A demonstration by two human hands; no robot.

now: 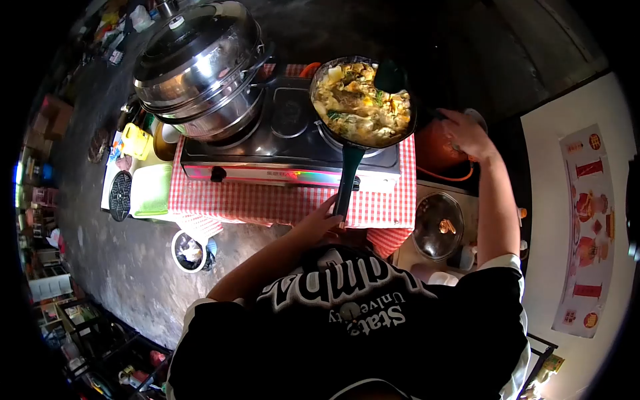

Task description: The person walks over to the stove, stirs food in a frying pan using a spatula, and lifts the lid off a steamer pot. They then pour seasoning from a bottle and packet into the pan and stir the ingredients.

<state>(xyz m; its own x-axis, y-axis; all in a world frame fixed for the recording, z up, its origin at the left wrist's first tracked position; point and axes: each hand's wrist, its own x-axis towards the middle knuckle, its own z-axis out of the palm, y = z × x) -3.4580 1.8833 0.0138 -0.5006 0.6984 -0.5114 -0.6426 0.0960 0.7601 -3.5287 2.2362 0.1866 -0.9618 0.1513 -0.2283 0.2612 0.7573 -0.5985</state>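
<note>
Left hand (321, 223) curled; right hand (469, 136) farther forward, arm extended.

A kitchen, whether of home or shop I cannot tell: at centre a stove (291, 110) stands on a checked cloth (230, 203); a lidded steel pot (200, 77) sits upper left, food (363, 100) fills a pan (352, 163), and a glass lid (430, 243) lies right.

The stove (287, 171) sits on the bench (250, 205), carrying the pot (200, 73) at left and the pan (411, 125), with food (360, 107) inside, at right. The lid (433, 235) lies right of the bench.
</note>
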